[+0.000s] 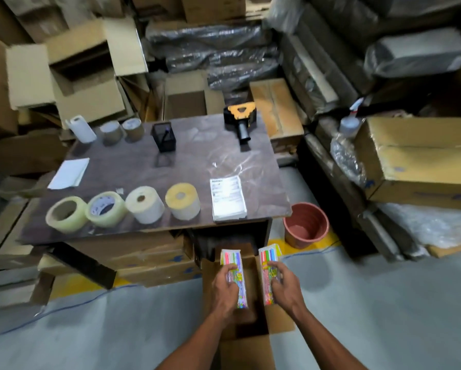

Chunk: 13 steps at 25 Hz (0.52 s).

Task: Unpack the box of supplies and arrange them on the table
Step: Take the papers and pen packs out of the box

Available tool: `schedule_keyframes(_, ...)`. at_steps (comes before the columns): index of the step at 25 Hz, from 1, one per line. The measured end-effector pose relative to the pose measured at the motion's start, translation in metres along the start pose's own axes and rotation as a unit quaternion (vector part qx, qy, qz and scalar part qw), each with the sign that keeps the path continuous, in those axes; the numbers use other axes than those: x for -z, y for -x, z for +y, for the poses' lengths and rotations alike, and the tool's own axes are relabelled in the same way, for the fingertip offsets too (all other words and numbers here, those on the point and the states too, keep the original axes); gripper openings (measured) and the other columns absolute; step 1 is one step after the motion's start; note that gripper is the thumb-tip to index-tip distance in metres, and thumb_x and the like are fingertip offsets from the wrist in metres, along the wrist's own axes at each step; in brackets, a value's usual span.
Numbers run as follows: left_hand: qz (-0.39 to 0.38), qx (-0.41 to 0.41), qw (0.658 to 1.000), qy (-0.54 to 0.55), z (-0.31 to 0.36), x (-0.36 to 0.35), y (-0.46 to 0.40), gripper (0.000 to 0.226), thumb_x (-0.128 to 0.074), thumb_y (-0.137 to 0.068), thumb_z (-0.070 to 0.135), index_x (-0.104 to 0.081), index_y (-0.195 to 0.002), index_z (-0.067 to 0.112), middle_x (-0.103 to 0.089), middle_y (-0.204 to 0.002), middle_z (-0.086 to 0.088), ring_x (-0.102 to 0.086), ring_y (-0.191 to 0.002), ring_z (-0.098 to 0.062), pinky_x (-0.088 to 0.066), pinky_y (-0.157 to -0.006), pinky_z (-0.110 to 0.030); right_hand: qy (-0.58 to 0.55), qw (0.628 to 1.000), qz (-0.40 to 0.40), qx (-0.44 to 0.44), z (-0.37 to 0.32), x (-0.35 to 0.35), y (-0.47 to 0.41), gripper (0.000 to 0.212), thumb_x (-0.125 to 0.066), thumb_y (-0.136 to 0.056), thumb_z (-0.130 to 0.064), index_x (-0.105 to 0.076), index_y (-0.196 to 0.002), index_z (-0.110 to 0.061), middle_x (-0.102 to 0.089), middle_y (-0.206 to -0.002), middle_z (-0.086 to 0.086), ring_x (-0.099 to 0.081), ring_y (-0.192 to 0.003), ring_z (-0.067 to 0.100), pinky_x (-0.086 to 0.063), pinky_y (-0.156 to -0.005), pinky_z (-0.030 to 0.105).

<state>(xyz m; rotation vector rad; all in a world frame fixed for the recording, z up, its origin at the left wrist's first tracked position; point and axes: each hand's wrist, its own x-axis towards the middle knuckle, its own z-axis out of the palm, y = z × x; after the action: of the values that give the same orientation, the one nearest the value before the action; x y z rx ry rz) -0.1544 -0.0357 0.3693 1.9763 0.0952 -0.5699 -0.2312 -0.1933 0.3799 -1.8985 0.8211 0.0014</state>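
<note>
An open cardboard box [280, 320] sits on the floor in front of the table [133, 166]. Above it, my left hand [225, 289] grips one colourful pack of markers [234, 263], and my right hand [284, 285] grips a second marker pack [269, 259]. Along the table's front edge stand two clear tape rolls [67, 214] [105, 209], two paper rolls [145, 204] [182, 200] and a white label stack [228, 198].
Farther back on the table are a tape dispenser [241, 120], a black mesh pen holder [164, 138], two brown tape rolls [122, 130], a white roll [80, 128] and white paper [69, 173]. A red bucket [305, 225] stands right of the table. Stacked cartons surround everything.
</note>
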Motion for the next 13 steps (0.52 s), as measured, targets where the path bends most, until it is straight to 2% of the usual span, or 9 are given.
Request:
schedule_keyframes(2,0.007,-0.008,1.000,0.013,0.028,0.002,0.005,0.055,-0.042,-0.083,-0.011,-0.064,-0.107,0.033,-0.067,-0.106,-0.003,-0.067,-0.085,-0.019,-0.061,-0.069,-0.036,-0.013,1.000,0.008,0.008,-0.018,0.018,-0.002,0.050,-0.050,-0.082,-0.001,-0.060,-0.109,-0.042,-0.067,-0.112,0.002,-0.068,-0.092,0.023,-0.059,-0.081,0.043)
schedule_keyframes(5,0.014,-0.029,0.999,0.017,0.066,0.004,0.007,0.055,-0.041,-0.081,-0.009,-0.066,-0.105,0.034,-0.068,-0.104,-0.002,-0.068,-0.083,-0.020,-0.061,-0.074,-0.040,-0.028,0.999,0.018,0.015,-0.043,0.038,-0.017,0.050,-0.049,-0.081,0.000,-0.063,-0.111,-0.037,-0.061,-0.112,-0.006,-0.068,-0.092,0.025,-0.060,-0.079,0.050)
schedule_keyframes(7,0.019,-0.044,0.999,0.006,0.090,0.007,0.001,0.054,-0.043,-0.080,-0.005,-0.066,-0.107,0.036,-0.068,-0.107,0.000,-0.066,-0.087,-0.018,-0.059,-0.078,-0.033,-0.028,0.999,0.035,0.028,-0.059,0.050,-0.031,0.051,-0.048,-0.078,0.000,-0.065,-0.111,-0.035,-0.063,-0.108,-0.005,-0.069,-0.085,0.023,-0.060,-0.074,0.046)
schedule_keyframes(10,0.007,-0.054,0.998,0.013,0.123,0.008,-0.023,0.055,-0.043,-0.081,-0.005,-0.066,-0.114,0.032,-0.068,-0.113,-0.007,-0.064,-0.092,-0.023,-0.057,-0.086,-0.033,-0.027,0.997,0.057,0.034,-0.088,0.068,-0.054,0.051,-0.046,-0.076,0.001,-0.065,-0.109,-0.033,-0.068,-0.091,0.005,-0.062,-0.062,0.016,-0.055,-0.060,0.030)
schedule_keyframes(13,-0.018,-0.065,0.997,0.023,0.152,0.008,-0.052,0.057,-0.042,-0.082,-0.007,-0.066,-0.117,0.031,-0.063,-0.126,-0.007,-0.063,-0.107,-0.029,-0.056,-0.095,-0.039,-0.018,0.997,0.073,0.021,-0.105,0.076,-0.079,0.050,-0.045,-0.072,-0.004,-0.065,-0.106,-0.034,-0.069,-0.077,0.003,-0.065,-0.055,0.022,-0.059,-0.059,0.037)
